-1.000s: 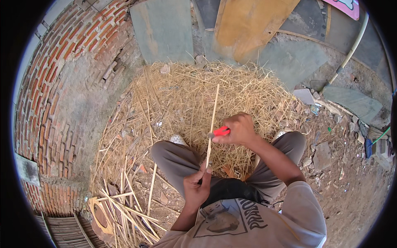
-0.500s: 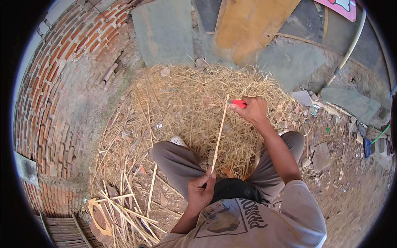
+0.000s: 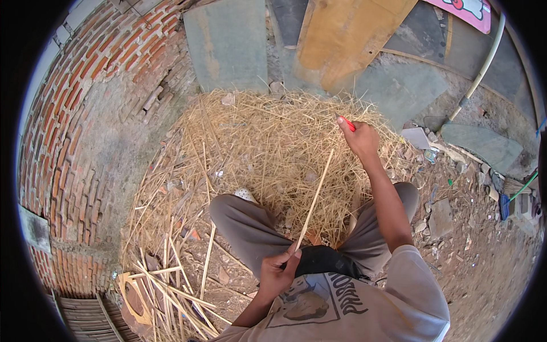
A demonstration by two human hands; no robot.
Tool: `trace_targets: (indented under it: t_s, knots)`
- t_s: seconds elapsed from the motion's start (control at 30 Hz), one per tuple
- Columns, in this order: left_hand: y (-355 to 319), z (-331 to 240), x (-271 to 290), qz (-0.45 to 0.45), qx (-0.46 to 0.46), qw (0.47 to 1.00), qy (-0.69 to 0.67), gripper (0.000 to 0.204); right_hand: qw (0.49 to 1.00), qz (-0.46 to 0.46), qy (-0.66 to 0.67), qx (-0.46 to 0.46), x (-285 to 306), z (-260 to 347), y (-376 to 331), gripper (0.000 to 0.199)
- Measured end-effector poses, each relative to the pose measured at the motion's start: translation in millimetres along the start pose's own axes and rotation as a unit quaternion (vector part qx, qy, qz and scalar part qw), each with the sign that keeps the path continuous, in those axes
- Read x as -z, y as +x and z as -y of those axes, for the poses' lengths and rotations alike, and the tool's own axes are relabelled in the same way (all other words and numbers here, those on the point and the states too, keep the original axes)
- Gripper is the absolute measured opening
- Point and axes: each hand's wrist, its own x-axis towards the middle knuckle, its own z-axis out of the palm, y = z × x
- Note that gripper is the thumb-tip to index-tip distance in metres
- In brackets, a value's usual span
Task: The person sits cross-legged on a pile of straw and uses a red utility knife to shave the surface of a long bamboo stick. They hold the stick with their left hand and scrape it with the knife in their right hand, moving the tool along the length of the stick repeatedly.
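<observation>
My left hand is closed near my lap, pinching the lower end of a thin pale bamboo strip. The strip slants up and to the right, over the heap of shavings, its far end free. Farther out, my right hand is closed round a small knife with a red handle. A short dark tip shows beyond the thumb; most of the handle is hidden by my fingers. The knife is apart from the strip, above and right of its far end.
A wide heap of straw-like shavings covers the ground before my crossed legs. Several cut strips lie at lower left beside a brick wall. Grey-green slabs lean at the back. A broom and rubble are at right.
My right hand has moved up and to the right with the knife, away from the strip. The strip's far end has dropped and swung right; my left hand has barely shifted.
</observation>
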Motion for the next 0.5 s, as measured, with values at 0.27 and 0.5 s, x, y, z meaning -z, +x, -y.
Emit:
trace_targets:
  t_s: [0.27,0.5]
  knots:
    - [41,-3,13,-0.043,0.076,0.983,-0.159,0.029,0.923,0.097,0.056,0.368,-29,43,-94,0.062]
    - [46,-20,2,-0.036,0.103,0.970,-0.219,0.029,0.916,0.077,0.084,0.385,-32,46,-91,0.060]
